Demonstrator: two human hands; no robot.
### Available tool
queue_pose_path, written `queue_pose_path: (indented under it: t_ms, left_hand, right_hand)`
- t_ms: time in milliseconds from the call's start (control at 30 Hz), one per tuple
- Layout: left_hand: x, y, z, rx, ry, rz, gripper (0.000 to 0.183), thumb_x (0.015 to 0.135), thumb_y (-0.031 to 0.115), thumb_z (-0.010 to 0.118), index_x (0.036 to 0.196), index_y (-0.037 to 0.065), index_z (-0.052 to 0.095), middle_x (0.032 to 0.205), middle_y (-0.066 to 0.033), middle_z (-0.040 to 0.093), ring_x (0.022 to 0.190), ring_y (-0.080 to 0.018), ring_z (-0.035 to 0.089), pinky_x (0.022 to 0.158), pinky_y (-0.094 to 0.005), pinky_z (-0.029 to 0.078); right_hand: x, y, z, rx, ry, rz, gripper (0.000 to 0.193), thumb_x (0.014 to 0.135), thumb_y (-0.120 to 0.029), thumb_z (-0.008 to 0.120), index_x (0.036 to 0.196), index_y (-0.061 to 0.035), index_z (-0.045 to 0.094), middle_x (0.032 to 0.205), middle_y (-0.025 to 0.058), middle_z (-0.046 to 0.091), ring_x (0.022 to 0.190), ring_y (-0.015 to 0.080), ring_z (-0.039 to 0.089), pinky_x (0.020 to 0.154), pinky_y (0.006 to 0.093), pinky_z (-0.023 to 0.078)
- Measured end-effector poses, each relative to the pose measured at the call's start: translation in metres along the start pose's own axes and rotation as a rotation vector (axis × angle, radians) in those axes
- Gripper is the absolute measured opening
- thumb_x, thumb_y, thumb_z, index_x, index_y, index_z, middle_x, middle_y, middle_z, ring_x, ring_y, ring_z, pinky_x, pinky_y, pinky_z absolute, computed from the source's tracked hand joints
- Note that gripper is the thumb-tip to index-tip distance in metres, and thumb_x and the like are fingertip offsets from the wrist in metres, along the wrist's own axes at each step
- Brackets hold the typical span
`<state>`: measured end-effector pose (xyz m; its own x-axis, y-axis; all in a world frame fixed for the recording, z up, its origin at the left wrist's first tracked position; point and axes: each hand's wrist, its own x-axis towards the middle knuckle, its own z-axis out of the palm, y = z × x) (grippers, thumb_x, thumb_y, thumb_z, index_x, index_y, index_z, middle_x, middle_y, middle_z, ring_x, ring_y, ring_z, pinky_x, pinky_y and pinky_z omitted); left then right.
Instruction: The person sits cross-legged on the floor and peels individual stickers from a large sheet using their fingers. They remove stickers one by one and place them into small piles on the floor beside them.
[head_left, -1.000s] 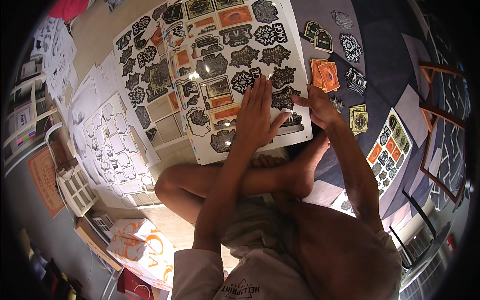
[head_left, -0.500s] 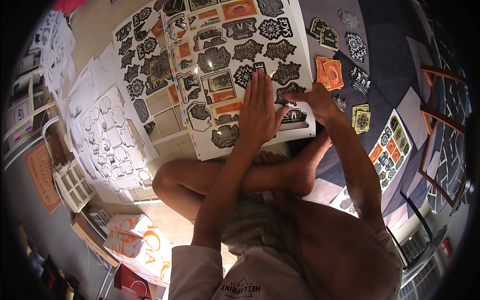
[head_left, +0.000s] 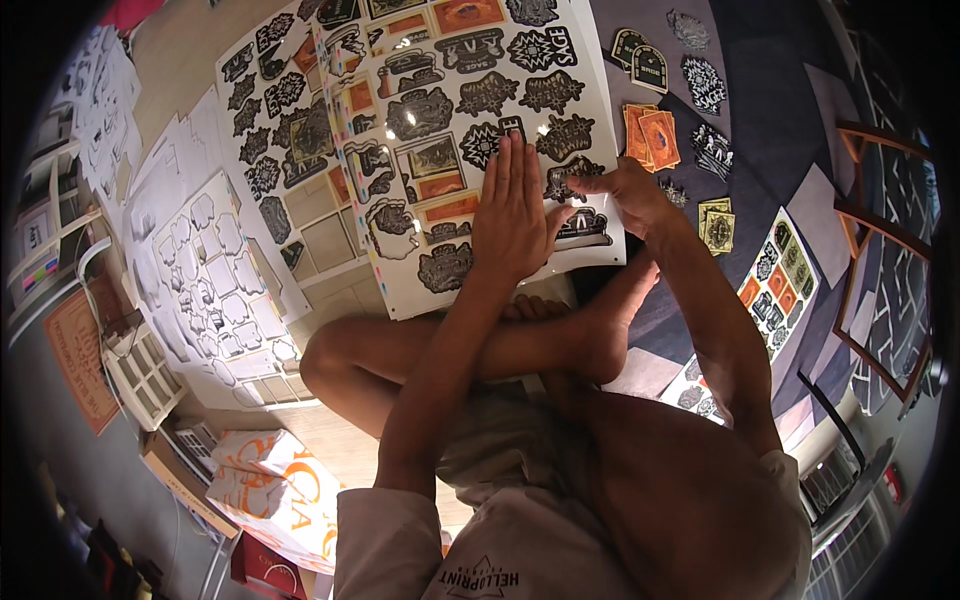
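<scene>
A large white sheet of die-cut stickers (head_left: 420,110) lies in front of my crossed legs, printed with rows of black-and-white and orange designs. My left hand (head_left: 512,220) lies flat on it, fingers together and pointing away from me, thumb out to the right. At the sheet's right edge, my right hand (head_left: 638,200) has its thumb on top, beside a black sticker (head_left: 572,180). The other right fingers are hidden under the sheet, so the edge sits between them and the thumb. Glare spots shine on the glossy surface.
Loose cut stickers lie in small piles to the right: orange cards (head_left: 655,138), yellow cards (head_left: 716,228) and black arched ones (head_left: 645,62). A smaller sticker strip (head_left: 775,290) is beyond my right forearm. Peeled backing sheets (head_left: 215,270) spread at left, near a printed bag (head_left: 275,490).
The whole view has shifted slightly. Both hands keep nearly the same places on the sheet, with the left still flat and the right still at the edge.
</scene>
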<state>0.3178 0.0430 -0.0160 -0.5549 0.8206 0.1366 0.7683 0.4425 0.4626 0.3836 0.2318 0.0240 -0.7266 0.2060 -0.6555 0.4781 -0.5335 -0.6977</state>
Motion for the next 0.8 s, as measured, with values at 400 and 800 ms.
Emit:
queue_pose_path:
  t_ms: [400,800]
  left_hand:
    - [0.017,0.004,-0.017,-0.412,0.186,-0.081,0.025,0.082,0.020,0.079,0.100,0.006,0.069,0.122,-0.0105,0.063,0.114,-0.0331,0.055,0.096,-0.0526,0.039]
    - [0.065,-0.004,-0.020,-0.642,-0.250,-0.265,0.026,0.087,0.029,0.078,0.086,0.003,0.076,0.059,-0.0076,0.063,0.051,-0.0163,0.058,0.053,-0.0336,0.044]
  right_hand:
    - [-0.009,0.012,-0.020,0.017,-0.044,-0.046,0.035,0.093,-0.017,0.074,0.120,0.0042,0.066,0.109,0.0086,0.072,0.098,0.0142,0.067,0.087,0.0309,0.053]
    - [-0.001,0.038,-0.028,-0.090,0.179,-0.161,0.035,0.104,-0.033,0.059,0.092,-0.0016,0.070,0.077,-0.0015,0.065,0.069,0.0051,0.054,0.065,0.0259,0.045]
